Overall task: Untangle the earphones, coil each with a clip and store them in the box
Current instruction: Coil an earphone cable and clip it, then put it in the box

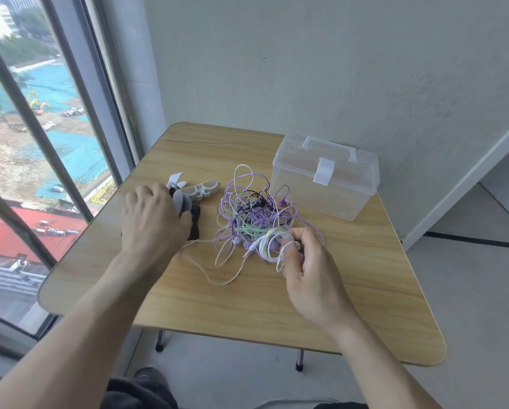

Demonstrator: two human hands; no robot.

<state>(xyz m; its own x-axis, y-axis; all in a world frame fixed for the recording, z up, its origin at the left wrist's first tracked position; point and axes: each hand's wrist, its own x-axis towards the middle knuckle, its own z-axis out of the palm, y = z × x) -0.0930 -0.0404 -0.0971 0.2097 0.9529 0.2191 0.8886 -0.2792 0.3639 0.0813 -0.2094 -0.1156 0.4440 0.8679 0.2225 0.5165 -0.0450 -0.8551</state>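
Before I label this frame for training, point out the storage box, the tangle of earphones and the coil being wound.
Storage box (325, 184): head view, on its clear front wall beside the latch.
Tangle of earphones (247, 214): head view, middle of the knotted cables.
White coil (272, 242): head view, on the loops wound in the right hand.

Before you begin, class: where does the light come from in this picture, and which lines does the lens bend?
Head view: daylight enters through the window on the left, so the table is evenly lit with soft shadows; the wide lens bows the window bars and the table edges; the clear box shows no strong glare; the cables between the hands look slightly soft.
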